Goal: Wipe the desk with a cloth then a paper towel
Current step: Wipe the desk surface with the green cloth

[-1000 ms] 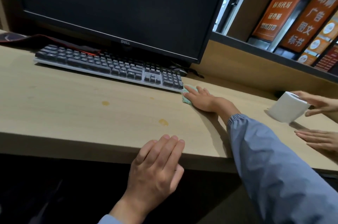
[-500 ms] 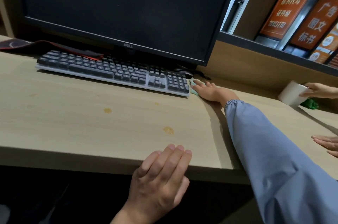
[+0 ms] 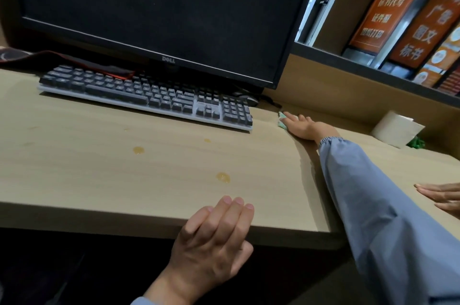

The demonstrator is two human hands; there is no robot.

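My right hand (image 3: 305,128) lies flat on a small pale green cloth (image 3: 281,122) and presses it onto the wooden desk (image 3: 104,170), far back to the right of the keyboard. Only the cloth's left edge shows past my fingers. My left hand (image 3: 211,237) rests over the desk's front edge, fingers together, holding nothing. Yellowish drops (image 3: 222,177) dot the desk in front of the keyboard. A white paper towel roll (image 3: 395,130) stands at the back right, with nobody touching it.
A black monitor (image 3: 159,11) stands behind a dark keyboard (image 3: 146,98). Another person's hand (image 3: 440,196) lies flat on the desk at the right edge. Something small and green (image 3: 417,142) sits beside the roll. A raised ledge and orange signs run along the back right.
My right hand has slid the cloth back and to the right, away from the keyboard's corner. The other person set the paper towel roll down at the back right and let go.
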